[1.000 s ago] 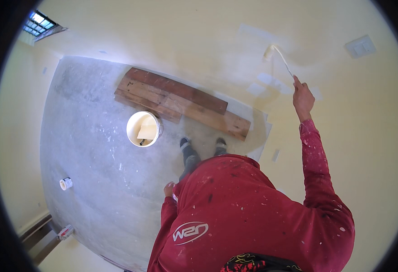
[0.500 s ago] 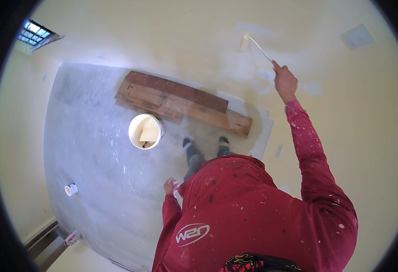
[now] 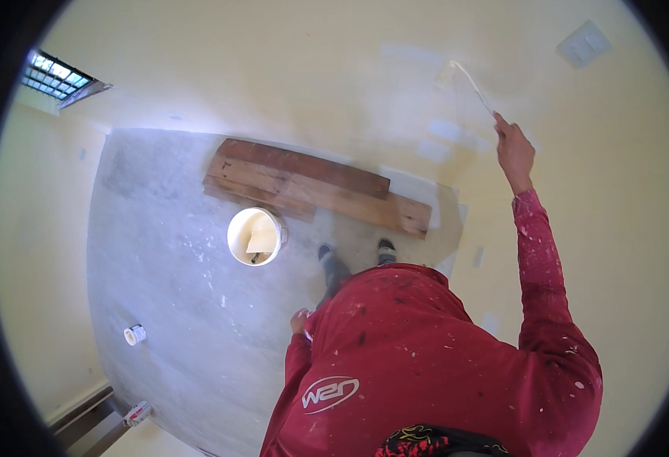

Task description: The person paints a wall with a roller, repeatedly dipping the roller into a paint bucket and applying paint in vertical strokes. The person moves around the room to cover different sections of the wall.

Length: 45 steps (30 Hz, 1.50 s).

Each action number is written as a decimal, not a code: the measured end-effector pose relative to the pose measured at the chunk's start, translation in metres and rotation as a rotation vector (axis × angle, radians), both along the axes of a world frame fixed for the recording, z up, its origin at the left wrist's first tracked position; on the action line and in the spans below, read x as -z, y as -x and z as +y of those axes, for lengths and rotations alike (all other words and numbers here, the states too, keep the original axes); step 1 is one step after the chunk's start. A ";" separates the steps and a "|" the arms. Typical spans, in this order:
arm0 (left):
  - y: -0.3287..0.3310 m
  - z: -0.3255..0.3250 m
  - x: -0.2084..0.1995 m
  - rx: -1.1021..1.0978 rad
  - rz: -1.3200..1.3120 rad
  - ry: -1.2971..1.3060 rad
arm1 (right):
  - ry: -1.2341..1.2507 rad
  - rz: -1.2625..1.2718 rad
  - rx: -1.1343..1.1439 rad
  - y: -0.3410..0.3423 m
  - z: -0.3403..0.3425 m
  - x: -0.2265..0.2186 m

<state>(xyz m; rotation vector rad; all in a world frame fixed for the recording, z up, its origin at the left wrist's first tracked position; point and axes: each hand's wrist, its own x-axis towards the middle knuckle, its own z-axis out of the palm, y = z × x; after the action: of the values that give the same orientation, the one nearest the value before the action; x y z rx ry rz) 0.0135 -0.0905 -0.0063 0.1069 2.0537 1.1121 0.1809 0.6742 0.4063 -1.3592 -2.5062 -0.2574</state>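
Note:
My right arm is stretched out to the wall (image 3: 334,84). My right hand (image 3: 515,156) is closed around the handle of a paint roller (image 3: 474,82), whose pale head is against the wall and hard to make out from it. Around the roller the wall is pale yellow with whitish patches (image 3: 445,129). Down at my left side, close to the shirt hem, hangs my left hand (image 3: 301,321); its fingers are mostly hidden. On the floor ahead, a white bucket (image 3: 281,234) holds a cream-coloured flat piece (image 3: 263,241) and a dark handle end.
Wooden boards (image 3: 296,179) lie along the foot of the wall, just beyond my feet (image 3: 386,251). A small white can (image 3: 135,334) and a white-and-red container (image 3: 138,413) stand left on the grey floor (image 3: 174,266). A barred window (image 3: 56,76) and a wall plate (image 3: 584,44) also show.
The roller and my right hand have shifted right along the wall. My left hand has drawn closer to the shirt. The whole view has moved slightly.

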 end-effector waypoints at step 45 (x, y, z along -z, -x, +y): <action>0.007 0.012 -0.010 0.391 0.230 0.308 | 0.113 0.012 0.185 0.001 -0.013 -0.071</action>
<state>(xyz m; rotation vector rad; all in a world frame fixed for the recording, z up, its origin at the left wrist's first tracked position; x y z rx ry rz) 0.0061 -0.0789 0.0035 0.4784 2.2549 0.5581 0.1800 0.6616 0.4768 -1.6345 -2.4197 -0.1458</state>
